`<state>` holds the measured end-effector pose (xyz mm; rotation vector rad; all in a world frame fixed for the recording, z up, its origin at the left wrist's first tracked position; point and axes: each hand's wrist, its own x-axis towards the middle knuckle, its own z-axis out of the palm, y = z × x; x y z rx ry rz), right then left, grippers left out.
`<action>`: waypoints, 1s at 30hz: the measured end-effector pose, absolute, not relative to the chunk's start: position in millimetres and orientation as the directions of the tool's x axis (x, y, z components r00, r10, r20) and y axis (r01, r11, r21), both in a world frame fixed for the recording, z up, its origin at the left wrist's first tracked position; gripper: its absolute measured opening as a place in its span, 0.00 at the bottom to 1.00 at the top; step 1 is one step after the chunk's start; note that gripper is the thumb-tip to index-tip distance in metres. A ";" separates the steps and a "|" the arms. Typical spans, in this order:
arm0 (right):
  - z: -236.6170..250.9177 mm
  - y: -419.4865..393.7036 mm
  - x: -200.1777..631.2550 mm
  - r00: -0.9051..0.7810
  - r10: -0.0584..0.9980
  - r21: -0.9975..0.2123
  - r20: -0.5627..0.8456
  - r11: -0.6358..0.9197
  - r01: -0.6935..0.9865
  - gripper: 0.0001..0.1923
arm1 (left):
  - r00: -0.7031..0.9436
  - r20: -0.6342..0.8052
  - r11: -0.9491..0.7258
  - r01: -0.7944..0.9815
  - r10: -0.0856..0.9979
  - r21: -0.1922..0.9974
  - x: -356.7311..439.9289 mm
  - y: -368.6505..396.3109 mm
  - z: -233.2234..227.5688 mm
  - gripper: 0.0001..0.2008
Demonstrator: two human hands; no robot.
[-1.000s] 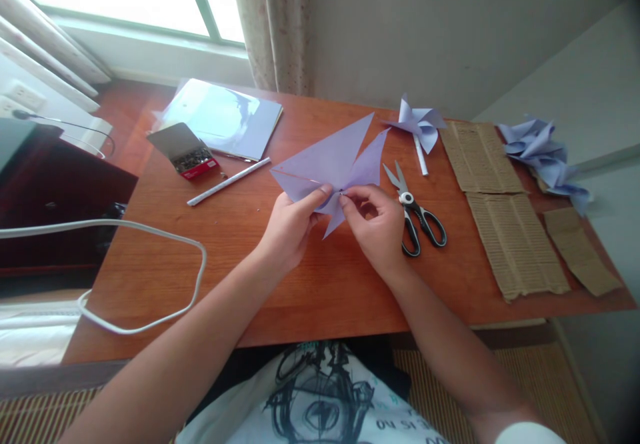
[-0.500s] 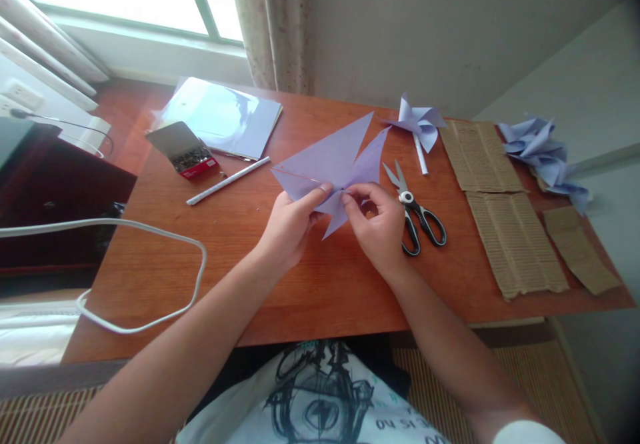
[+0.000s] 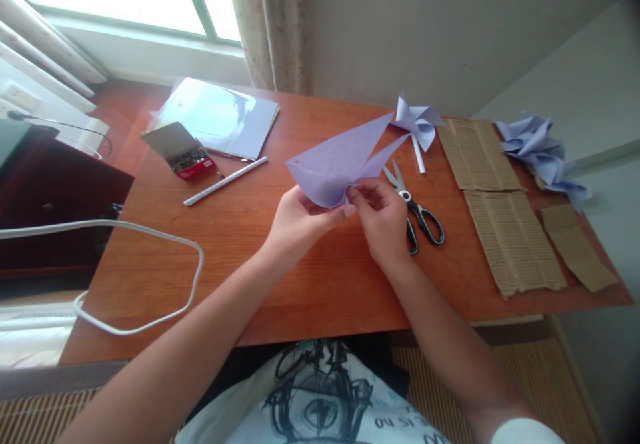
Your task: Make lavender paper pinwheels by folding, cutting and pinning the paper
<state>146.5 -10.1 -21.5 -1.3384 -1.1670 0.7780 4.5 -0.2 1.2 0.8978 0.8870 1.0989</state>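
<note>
Paper (image 3: 336, 161) now curled up between hands.

Only legible txt: upside-down "no is no" on person's white shirt (image 3: 350, 404).

On my desk (image 3: 310, 297) I count one scissors (image 3: 417, 211), three cardboard pieces (image 3: 515, 241), one finished pinwheel (image 3: 417, 124), one paper stick (image 3: 225, 181), one pin box (image 3: 180, 151).

a: item, scissors (image 3: 417, 209)?
b: on desk (image 3: 320, 284), right of the held paper sheet (image 3: 335, 164).
a: box of pins (image 3: 181, 150)?
b: left, before the paper pad (image 3: 220, 116); paper stick (image 3: 225, 181) just beside it.
</note>
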 end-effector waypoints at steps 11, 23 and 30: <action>-18.3 -11.2 142.0 0.162 0.984 -0.997 0.073 0.069 0.029 0.08 | 0.007 -0.152 0.144 -0.358 0.988 0.923 4.0 2.2 -4.3 0.11; -0.6 -9.6 174.1 0.154 0.907 -0.889 0.391 0.330 0.317 0.04 | 0.019 -0.352 0.314 -0.496 0.936 0.809 -9.0 12.2 3.5 0.17; 4.6 -6.4 190.7 -0.095 0.873 -0.739 0.478 0.458 0.494 0.12 | 0.057 -0.410 0.375 -0.531 0.910 0.760 -13.2 16.0 5.6 0.18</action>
